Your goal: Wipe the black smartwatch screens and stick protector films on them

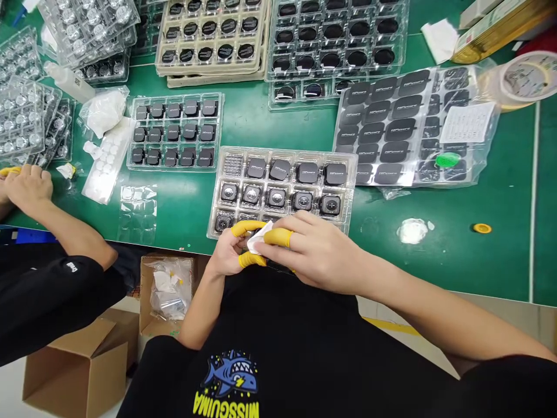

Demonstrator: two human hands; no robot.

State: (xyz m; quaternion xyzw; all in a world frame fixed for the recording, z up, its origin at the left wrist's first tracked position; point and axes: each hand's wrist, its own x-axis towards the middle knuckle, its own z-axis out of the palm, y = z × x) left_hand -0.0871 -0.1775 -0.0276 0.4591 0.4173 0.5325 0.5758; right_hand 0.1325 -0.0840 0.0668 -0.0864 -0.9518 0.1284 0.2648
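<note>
A black shirt (304, 354), printed with a blue shark and yellow lettering, was seen nearest the camera. The lower view was filled by it, while the upper was taken up by a green table (456, 255). On the right of the table, sheets of black labels (385, 130) were laid, partly covered by clear film. Just behind the hands, a clear tray (353, 177) was set; four black square cases were seen in its far row and five, with round centres showing, in its middle row, while its near row was partly hidden. Farther left, a smaller clear tray (220, 130) was filled with fifteen black square pieces. The right hand (315, 249) was closed, a white cloth being pinched in its fingertips. The left hand (230, 249) was partly curled, its yellow-covered thumb and forefinger set around a dark object (250, 233). The white cloth (260, 237) was pressed against that object, which was held between the two hands at the tray's near edge and was mostly hidden. Well apart on the right, a small yellow ring (482, 229) was left lying.
</note>
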